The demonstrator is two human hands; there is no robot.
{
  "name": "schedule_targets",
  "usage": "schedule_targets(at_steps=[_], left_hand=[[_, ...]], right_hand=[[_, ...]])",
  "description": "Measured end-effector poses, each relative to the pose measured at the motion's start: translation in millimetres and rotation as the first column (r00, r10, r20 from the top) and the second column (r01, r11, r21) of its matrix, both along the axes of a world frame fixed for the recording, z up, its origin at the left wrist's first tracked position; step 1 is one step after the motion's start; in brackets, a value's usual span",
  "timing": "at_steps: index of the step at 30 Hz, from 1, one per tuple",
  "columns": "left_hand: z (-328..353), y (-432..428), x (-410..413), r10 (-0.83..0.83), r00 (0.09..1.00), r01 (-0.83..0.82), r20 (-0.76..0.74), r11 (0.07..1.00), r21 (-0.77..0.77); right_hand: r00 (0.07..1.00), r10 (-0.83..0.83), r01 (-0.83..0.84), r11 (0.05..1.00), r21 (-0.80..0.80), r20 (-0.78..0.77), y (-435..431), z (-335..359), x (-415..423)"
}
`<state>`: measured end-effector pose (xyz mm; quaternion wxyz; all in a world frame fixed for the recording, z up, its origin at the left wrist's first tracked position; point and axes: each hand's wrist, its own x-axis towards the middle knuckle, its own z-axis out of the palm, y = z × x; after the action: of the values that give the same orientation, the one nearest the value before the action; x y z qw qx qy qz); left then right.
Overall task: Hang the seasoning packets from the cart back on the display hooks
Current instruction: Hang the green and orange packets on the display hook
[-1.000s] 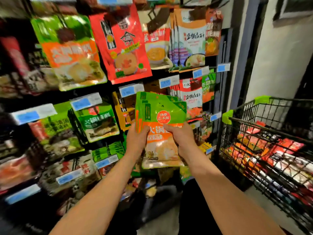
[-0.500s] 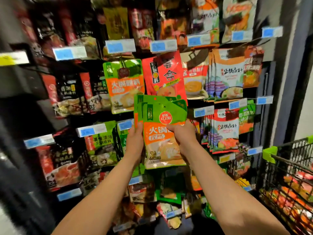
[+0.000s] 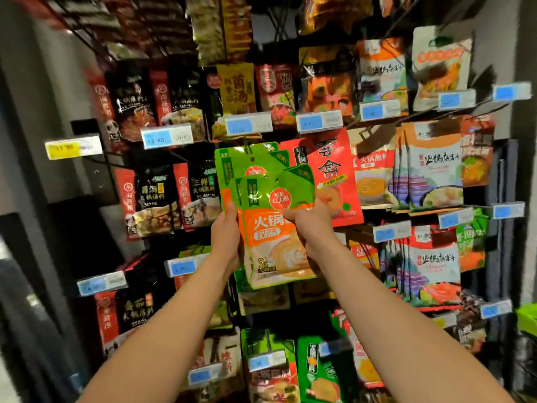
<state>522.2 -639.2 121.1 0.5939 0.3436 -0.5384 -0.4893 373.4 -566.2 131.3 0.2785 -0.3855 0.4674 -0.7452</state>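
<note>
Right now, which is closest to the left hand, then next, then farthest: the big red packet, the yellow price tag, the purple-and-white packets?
From left hand:
1. Big red packet, just right.
2. Yellow price tag, far left.
3. Purple-and-white packets, far right.

hook behind green packets [image 3: 261, 181]: hidden | price tags [image 3: 167, 137]: digits blurred | cart [image 3: 527, 315]: cut off at right edge | both elbows: out of frame

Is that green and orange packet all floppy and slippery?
Probably floppy: the green and orange packet bends at its top corner, above the right hand. Maybe a bit slippery too, since its film shines. The left hand grips the other edge.
</note>
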Motion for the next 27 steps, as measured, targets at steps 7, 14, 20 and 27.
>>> schedule_targets(at_steps=[7,14,20,27], left_hand=[[28.0,-30.2,1.0,0.009,1.0,-0.009,-0.025,1.0,0.015],[41.9,-45.4,-2.0,0.011,1.0,-0.011,-0.017,1.0,0.023],[39.8,-59.7,-3.2,0.02,0.997,-0.014,-0.069,0.996,0.087],[41.0,-69.6,-8.0,0.022,1.0,-0.021,-0.012,0.991,0.129]], right_hand=[[0.999,0.021,-0.02,1.0,-0.005,0.043,-26.9,23.1,5.5],[0.999,0.005,-0.005,1.0,-0.017,0.038,-37.5,38.7,0.4],[1.0,0.024,-0.024,1.0,0.003,0.004,-45.2,42.0,-0.8],[1.0,-0.021,0.021,1.0,0.001,0.006,-58.1,36.0,3.6]])
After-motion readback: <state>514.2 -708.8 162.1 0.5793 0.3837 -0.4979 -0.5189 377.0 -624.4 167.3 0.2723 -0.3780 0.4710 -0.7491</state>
